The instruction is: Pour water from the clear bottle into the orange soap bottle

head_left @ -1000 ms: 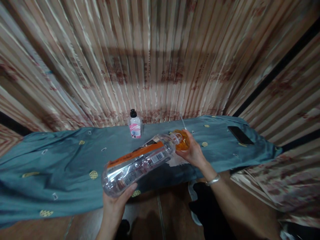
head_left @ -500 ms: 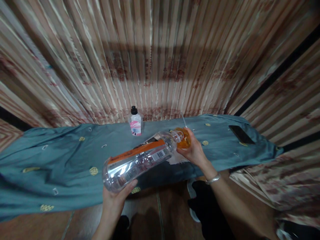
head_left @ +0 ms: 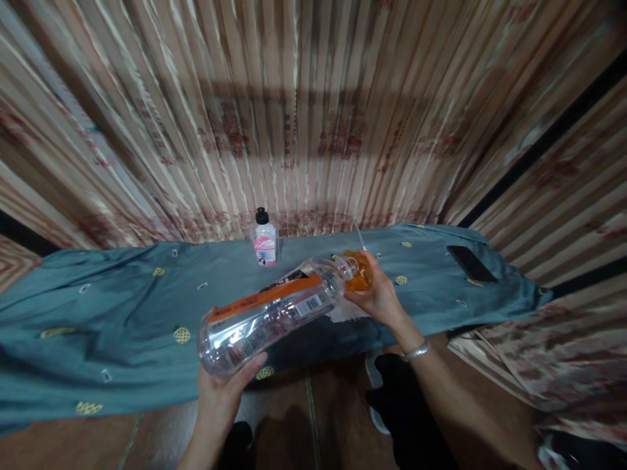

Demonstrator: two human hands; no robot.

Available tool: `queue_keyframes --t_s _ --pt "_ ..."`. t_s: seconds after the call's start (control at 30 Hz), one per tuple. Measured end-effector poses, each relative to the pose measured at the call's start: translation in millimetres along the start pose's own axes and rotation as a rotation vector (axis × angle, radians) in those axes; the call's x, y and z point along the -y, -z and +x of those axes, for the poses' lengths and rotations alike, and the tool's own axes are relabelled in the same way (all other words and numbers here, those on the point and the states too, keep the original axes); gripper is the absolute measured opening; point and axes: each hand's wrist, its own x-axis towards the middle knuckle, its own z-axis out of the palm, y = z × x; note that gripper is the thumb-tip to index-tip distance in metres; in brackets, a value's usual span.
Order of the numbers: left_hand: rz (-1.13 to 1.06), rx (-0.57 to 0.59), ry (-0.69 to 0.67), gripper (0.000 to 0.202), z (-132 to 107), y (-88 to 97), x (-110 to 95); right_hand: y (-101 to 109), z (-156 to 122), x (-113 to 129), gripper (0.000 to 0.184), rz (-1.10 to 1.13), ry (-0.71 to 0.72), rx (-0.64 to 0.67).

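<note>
A large clear plastic bottle (head_left: 274, 313) with an orange-and-silver label lies tilted across the view, its neck pointing right and slightly up. Under and around its base is my left hand (head_left: 223, 388), closed on it with the thumb along the near side. At the neck end my right hand (head_left: 377, 287) grips a small orange-amber container (head_left: 360, 271), mouth toward the bottle's neck. Whether the two mouths touch or one sits inside the other I cannot tell. A thin whitish stick (head_left: 360, 235) shows just above my right fingers; its lower end is hidden.
A small bottle (head_left: 265, 245) with a pink label and black cap stands upright near the curtain (head_left: 304, 130). On the right a dark phone (head_left: 471, 264) lies flat on the teal cloth (head_left: 132, 313). A pale paper piece (head_left: 347, 312) lies beneath the right hand.
The large bottle's base and my left hand have shifted very slightly left. Both hands keep their hold, and the rest looks the same.
</note>
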Motion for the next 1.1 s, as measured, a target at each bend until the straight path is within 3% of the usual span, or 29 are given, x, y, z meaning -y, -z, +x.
queue_keyframes --t_s 0.6,0.8,1.1 --pt "-0.006 -0.017 0.006 0.117 -2.0 2.1 -0.6 -1.8 -2.2 -2.4 0.105 0.011 0.045 0.003" --pt "-0.019 -0.021 0.009 0.131 -1.5 3.8 2.2 -1.4 -1.4 -2.5 0.107 0.000 0.034 0.012" --pt "-0.012 -0.024 -0.013 0.128 -0.9 2.3 1.2 -2.8 -1.8 -3.1 0.102 -0.010 0.053 -0.016"
